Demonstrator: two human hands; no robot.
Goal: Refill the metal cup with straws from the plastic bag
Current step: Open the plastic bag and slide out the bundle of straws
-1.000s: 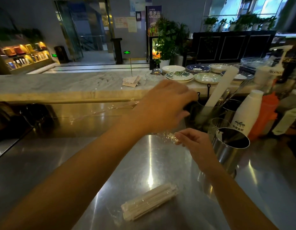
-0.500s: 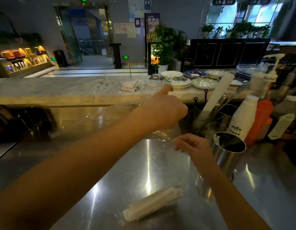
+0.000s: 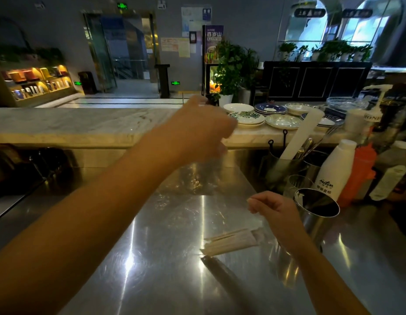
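Nearby, "milin" bottle stands behind metal cup; left hand blurred, right hand curled.

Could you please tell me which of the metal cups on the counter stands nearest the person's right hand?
The front metal cup, with the dark open mouth, just right of the right hand. The other cups stand farther back; one holds utensils.
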